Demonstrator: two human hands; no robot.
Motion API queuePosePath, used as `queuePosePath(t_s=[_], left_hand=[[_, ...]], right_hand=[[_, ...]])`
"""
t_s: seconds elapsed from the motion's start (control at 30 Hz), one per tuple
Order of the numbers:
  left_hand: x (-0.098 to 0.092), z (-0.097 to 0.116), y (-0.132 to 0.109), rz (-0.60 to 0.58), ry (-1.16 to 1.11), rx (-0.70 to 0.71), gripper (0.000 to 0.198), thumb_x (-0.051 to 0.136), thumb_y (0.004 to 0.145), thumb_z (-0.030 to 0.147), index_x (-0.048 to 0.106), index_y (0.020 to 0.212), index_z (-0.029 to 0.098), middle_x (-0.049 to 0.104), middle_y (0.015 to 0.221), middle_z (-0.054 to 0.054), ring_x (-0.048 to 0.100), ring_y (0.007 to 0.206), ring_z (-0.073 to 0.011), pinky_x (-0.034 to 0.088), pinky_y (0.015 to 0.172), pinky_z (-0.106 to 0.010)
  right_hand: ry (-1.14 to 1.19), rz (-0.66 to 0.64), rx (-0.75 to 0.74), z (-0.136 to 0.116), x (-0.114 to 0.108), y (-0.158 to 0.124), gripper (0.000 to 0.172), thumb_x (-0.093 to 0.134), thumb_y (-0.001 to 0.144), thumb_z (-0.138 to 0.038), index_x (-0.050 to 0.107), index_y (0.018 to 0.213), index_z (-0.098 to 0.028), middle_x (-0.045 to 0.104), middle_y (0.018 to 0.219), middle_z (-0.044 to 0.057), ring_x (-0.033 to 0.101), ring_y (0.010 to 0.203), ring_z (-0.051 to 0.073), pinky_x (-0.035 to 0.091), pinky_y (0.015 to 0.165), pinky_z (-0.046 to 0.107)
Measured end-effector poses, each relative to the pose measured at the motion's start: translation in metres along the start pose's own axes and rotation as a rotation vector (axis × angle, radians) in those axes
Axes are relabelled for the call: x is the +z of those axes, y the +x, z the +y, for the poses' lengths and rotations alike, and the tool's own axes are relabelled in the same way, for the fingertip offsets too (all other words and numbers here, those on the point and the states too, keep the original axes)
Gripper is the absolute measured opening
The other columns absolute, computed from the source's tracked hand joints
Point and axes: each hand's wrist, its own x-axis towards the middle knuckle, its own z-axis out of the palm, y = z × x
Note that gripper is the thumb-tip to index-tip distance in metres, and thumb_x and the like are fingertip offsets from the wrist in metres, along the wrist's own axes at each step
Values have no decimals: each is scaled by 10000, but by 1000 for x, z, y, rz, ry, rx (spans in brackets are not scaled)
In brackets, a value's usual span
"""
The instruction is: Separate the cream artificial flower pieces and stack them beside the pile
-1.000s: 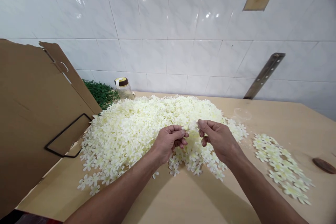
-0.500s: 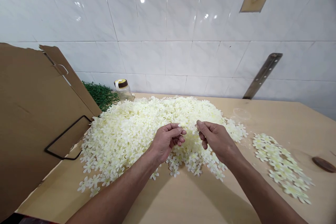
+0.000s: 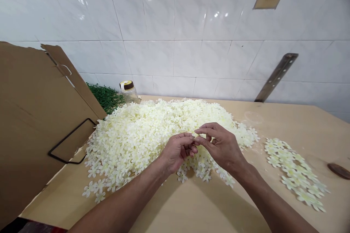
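Fingertips of the left hand (image 3: 177, 151) and the right hand (image 3: 222, 146) meet above the near side of the big heap of cream-white fabric flowers (image 3: 147, 131). Each grip is clenched, thumb to forefinger, on one small cream-white fabric flower (image 3: 195, 135), which is held between the two hands just above the heap; most of it is hidden by the fingers. The heap fills the middle of the pale wooden counter (image 3: 191, 207) and reaches toward its far edge, with loose blooms trailing off toward the near edge. A flat scatter of the same flowers (image 3: 295, 174) lies well apart from the heap, toward the counter's right edge, and a dark brown oval piece (image 3: 338, 170) lies beyond it at that edge. A brown cardboard box flap (image 3: 35, 116) leans over the left edge, right against the heap. At the far left corner stand a clear plastic jar with a brown lid (image 3: 128, 91) and, beside it, a green mat of artificial grass (image 3: 105, 97).
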Motion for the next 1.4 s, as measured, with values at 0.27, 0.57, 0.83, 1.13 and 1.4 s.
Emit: queuePosePath(t_s=[0.27, 0.57, 0.83, 1.13, 1.4], left_hand=[[1, 2, -2, -46, -5, -37, 154, 700, 698, 230, 645, 791, 121, 637, 755, -48, 575, 554, -106, 406, 494, -220], [3, 4, -3, -71, 39, -10, 212, 743, 737, 289, 684, 836, 111, 661, 829, -65, 603, 586, -107, 430, 513, -218], [3, 0, -4, -66, 146, 75, 310, 805, 726, 358, 681, 879, 119, 676, 865, -76, 619, 613, -110, 458, 561, -229], [5, 1, -4, 5, 169, 91, 289, 787, 724, 364, 675, 816, 113, 687, 835, -93, 614, 593, -123, 451, 533, -238], [4, 2, -1, 83, 141, 97, 187, 739, 730, 272, 633, 776, 125, 666, 761, -70, 603, 556, -127, 449, 502, -240]], right_hand=[[21, 17, 37, -3, -2, 0, 181, 668, 877, -397, 743, 816, -244, 697, 853, 51, 645, 749, 191, 523, 645, 305], [-26, 31, 29, -4, -1, 0, 220, 569, 938, -341, 704, 802, -232, 696, 836, 42, 635, 744, 186, 486, 667, 302], [-106, 44, 84, -3, 4, -2, 278, 521, 951, -357, 683, 779, -211, 691, 804, 46, 620, 696, 177, 450, 625, 292], [62, -94, 486, -5, -2, 2, 371, 583, 862, -537, 720, 779, -203, 672, 631, 22, 589, 498, 165, 460, 486, 283], [158, -85, 548, -6, -5, 5, 373, 639, 818, -560, 722, 796, -197, 600, 545, -12, 549, 432, 133, 458, 434, 246]])
